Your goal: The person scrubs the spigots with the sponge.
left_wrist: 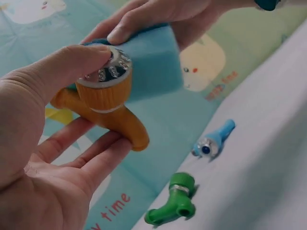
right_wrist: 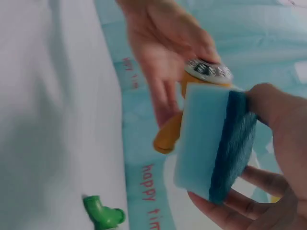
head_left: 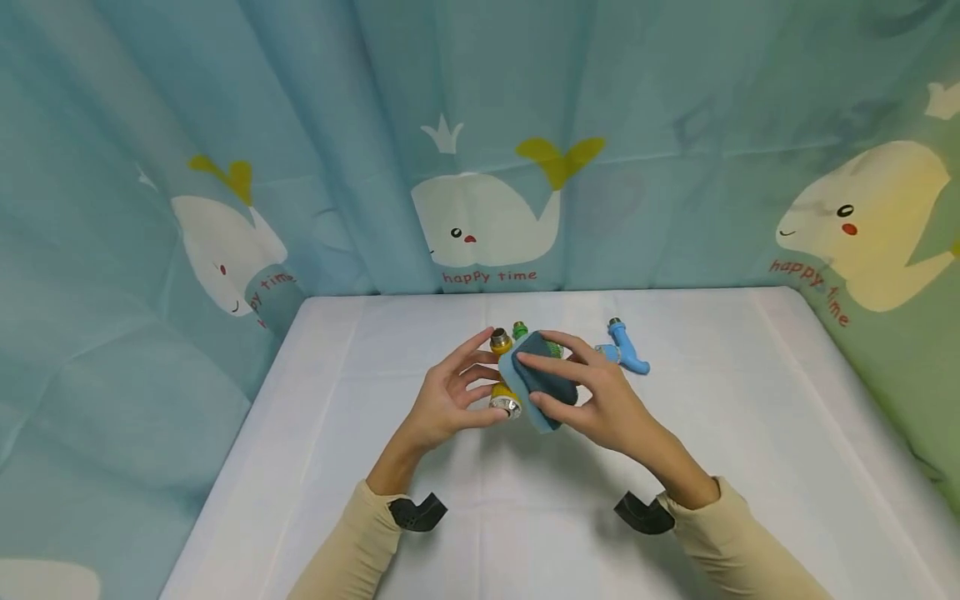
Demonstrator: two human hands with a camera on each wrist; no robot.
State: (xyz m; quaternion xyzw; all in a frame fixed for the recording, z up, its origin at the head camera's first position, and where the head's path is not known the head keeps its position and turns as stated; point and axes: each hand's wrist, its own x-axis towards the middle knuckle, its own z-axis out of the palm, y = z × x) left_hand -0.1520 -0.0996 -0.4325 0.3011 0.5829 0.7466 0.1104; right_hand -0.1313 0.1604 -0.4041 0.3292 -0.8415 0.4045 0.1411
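left hand [left_wrist: 43, 143] pinches the orange tap [left_wrist: 103, 110]; right hand [head_left: 600, 400] grips the blue sponge [right_wrist: 216, 143], seemingly touching it.

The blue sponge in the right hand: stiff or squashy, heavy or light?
The sponge is probably squashy: its pale foam looks soft, under a darker scouring layer. It seems light, since the right hand holds it with fingers alone. Flat-sided, so unlikely to roll.

- Yellow plastic tap [left_wrist: 108, 110] with a silver threaded end, held up off the worktop.
- Blue sponge [right_wrist: 213, 143] with a dark scouring face, pressed against the tap's side.
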